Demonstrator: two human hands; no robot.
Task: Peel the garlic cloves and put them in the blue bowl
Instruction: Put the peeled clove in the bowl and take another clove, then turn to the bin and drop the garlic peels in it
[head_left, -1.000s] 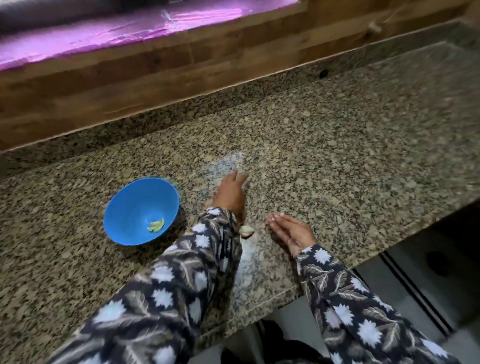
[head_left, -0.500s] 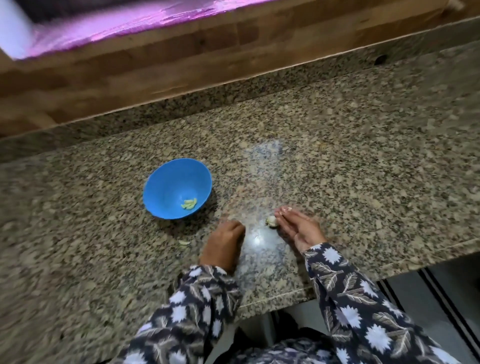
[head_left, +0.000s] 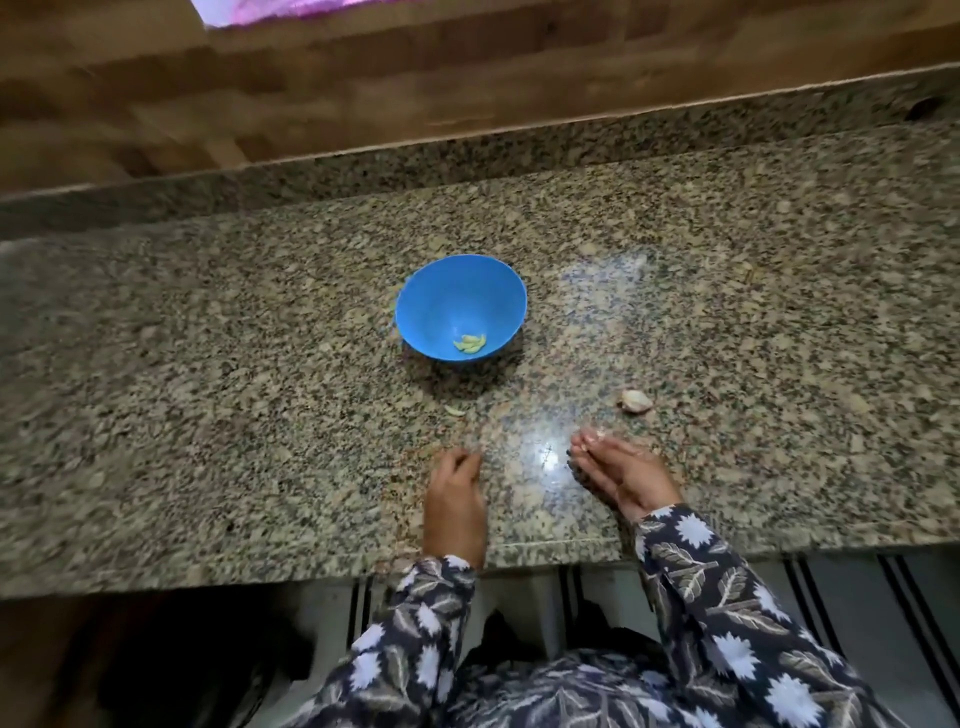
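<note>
The blue bowl (head_left: 461, 306) stands on the granite counter (head_left: 208, 415), with a few peeled pale-green garlic cloves (head_left: 470, 343) at its bottom. An unpeeled garlic clove (head_left: 636, 401) lies on the counter to the right of the bowl, just beyond my right hand and apart from it. My right hand (head_left: 623, 475) rests on its edge near the front of the counter, fingers stretched out and nothing visibly held. My left hand (head_left: 454, 506) rests below the bowl, back upward, fingers curled under. A small pale scrap (head_left: 454, 410) lies between it and the bowl.
The counter's front edge (head_left: 519, 551) runs just under my wrists, with floor below it. A low granite ledge and a wooden wall (head_left: 467, 78) close off the back. My patterned sleeves (head_left: 717, 597) hang over the edge.
My left hand has drawn back from beside the bowl toward the front edge. My right hand has come away from the unpeeled clove, which now lies apart from it.
</note>
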